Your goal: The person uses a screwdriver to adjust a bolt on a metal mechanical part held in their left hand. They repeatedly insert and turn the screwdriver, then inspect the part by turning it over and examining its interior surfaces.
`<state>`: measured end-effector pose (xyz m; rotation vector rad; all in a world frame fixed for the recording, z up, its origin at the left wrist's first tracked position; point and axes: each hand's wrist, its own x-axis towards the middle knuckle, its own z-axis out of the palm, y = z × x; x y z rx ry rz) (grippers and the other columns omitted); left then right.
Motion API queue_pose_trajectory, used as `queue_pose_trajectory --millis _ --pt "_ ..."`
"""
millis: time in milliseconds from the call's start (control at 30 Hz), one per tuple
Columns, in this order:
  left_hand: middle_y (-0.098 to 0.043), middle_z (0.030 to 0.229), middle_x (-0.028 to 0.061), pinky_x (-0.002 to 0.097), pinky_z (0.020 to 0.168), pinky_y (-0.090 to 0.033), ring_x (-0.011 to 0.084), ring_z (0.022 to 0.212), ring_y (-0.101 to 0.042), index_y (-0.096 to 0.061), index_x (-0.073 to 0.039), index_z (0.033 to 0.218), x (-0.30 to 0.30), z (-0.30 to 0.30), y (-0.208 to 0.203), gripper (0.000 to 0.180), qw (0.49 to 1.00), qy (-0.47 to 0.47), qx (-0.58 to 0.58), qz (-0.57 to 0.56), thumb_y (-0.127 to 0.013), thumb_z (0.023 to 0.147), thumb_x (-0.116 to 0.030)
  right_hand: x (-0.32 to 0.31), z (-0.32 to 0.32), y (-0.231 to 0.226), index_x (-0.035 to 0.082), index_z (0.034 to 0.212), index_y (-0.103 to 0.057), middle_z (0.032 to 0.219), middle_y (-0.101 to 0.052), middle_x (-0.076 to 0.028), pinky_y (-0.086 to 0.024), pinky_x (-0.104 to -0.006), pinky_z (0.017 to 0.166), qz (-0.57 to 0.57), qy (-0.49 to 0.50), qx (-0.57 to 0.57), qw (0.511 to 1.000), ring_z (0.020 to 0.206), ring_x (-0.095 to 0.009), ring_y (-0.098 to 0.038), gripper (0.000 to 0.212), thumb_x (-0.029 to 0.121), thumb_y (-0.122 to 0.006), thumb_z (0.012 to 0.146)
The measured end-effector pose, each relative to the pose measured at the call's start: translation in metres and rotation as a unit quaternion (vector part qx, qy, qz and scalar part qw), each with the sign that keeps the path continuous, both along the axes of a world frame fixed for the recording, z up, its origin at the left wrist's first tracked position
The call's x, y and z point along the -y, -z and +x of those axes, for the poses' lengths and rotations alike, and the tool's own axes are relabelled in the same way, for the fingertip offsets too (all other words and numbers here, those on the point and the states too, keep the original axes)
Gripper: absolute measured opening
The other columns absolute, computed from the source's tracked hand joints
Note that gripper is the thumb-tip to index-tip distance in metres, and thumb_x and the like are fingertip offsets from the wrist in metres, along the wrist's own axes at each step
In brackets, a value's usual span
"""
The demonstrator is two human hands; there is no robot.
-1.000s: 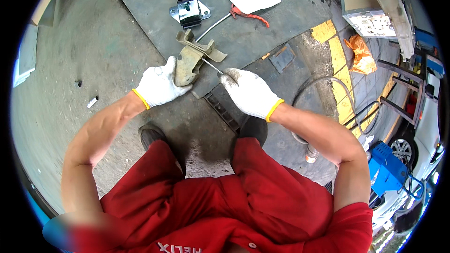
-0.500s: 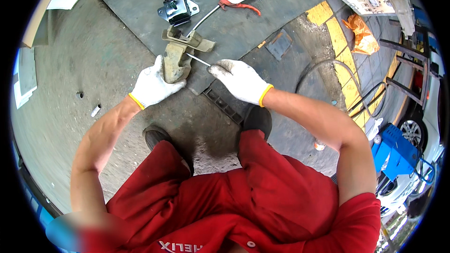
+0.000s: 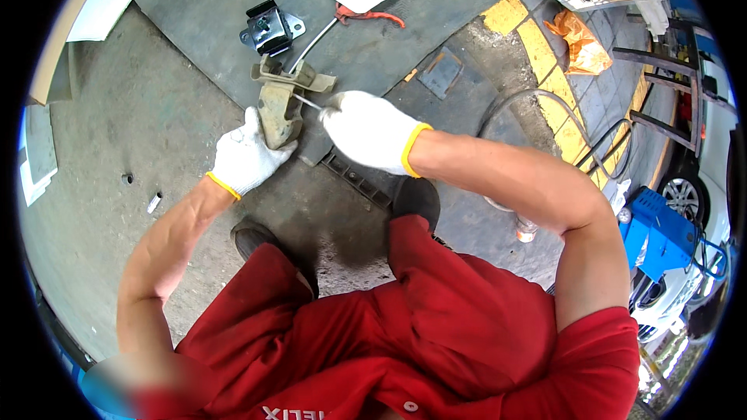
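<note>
The left hand keeps its grip around the dull metal bracket, near the black mount; the right hand, pinching the thin rod, now sits closer to the bracket.

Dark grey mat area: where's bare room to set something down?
There's bare grey concrete floor between the dark grey mat and the small whitish cylinder, and bare mat between the curved red lever and yellow painted strip. It's crowded around the olive bent bracket: left hand, right hand, silver cable, black metal mount.
</note>
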<state>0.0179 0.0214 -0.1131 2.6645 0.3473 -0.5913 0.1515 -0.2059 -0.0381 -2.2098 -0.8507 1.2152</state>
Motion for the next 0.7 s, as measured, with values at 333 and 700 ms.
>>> queue_pose_trajectory --millis 333,700 --pt "-0.078 0.1 0.0271 0.0476 0.084 -0.063 0.0443 0.095 -0.078 -0.045 0.008 0.14 -0.009 0.001 0.002 0.095 0.998 -0.003 0.022 -0.055 -0.086 0.084 -0.056 0.018 -0.005 0.025 -0.006 0.135 -0.068 0.125 -0.073 -0.03 -0.053 -0.0492 0.104 0.042 0.045 0.014 0.998 0.121 -0.047 -0.068 0.048 0.033 -0.054 0.109" --pt "-0.075 0.117 0.0331 0.0438 0.096 -0.061 0.0435 0.112 -0.076 -0.034 0.018 0.157 -0.012 0.007 -0.005 0.121 0.996 -0.039 -0.057 -0.058 -0.089 0.081 -0.057 0.021 -0.003 0.045 0.0 0.131 -0.072 0.125 -0.073 -0.029 -0.053 -0.051 0.104 0.075 0.041 0.031 0.996 0.12 -0.047 -0.068 0.046 0.035 -0.052 0.108"
